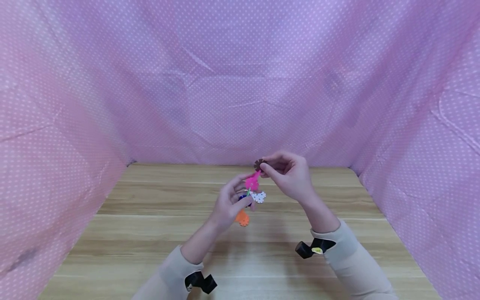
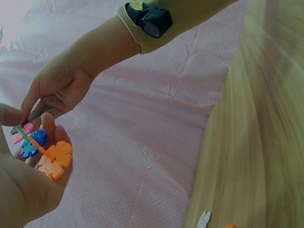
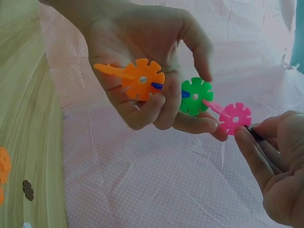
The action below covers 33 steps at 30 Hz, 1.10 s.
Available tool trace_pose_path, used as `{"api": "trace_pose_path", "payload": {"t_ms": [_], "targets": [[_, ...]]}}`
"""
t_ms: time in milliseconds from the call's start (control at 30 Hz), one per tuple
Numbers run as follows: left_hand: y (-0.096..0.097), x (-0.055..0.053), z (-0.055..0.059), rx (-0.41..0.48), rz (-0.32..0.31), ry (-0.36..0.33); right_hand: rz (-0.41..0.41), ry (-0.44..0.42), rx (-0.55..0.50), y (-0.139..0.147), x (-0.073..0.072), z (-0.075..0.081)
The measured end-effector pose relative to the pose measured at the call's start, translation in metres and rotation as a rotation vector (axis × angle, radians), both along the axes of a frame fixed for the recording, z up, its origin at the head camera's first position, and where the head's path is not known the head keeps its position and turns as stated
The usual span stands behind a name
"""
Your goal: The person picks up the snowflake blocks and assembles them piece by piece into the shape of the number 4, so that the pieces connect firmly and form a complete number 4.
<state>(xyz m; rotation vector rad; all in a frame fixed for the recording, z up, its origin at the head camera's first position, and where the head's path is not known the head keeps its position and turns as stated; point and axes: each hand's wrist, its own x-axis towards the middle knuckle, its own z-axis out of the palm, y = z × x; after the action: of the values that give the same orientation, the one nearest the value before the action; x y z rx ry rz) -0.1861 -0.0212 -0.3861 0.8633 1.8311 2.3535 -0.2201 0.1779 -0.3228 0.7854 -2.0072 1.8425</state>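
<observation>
A chain of slotted snowflake discs runs along my left hand [image 1: 228,204], whose curled fingers hold it. In the right wrist view the chain has orange discs [image 3: 143,80], a blue disc mostly hidden by fingers, a green disc [image 3: 196,96] and pink discs [image 3: 235,118]. My right hand [image 1: 290,175] pinches a dark brown disc [image 1: 259,165] between thumb and fingers at the chain's pink end. The brown disc meets the pink one's edge; how deep it sits in the slot cannot be told.
On the wooden table [image 1: 150,216] lie loose discs: orange ones [image 3: 4,166], a brown one [image 3: 28,190] and white ones [image 2: 204,219]. Pink dotted cloth [image 1: 240,104] rises behind and at both sides of the table. Each wrist wears a black camera [image 1: 200,282].
</observation>
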Motion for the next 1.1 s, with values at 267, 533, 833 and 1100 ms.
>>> {"api": "trace_pose_path", "payload": {"t_ms": [267, 533, 833, 1100], "targets": [[0.008, -0.002, 0.006, -0.069, 0.153, -0.18, -0.012, -0.05, 0.087, -0.003, 0.003, 0.002], [0.009, -0.005, 0.005, -0.014, 0.178, -0.182, 0.01, -0.119, 0.046, -0.005, 0.006, 0.002], [0.005, -0.004, 0.007, -0.023, 0.151, -0.206, 0.087, -0.171, 0.02, -0.002, 0.006, 0.0], [0.004, -0.006, 0.012, -0.073, 0.146, -0.172, 0.096, -0.163, 0.045, 0.0, 0.007, 0.002]]}}
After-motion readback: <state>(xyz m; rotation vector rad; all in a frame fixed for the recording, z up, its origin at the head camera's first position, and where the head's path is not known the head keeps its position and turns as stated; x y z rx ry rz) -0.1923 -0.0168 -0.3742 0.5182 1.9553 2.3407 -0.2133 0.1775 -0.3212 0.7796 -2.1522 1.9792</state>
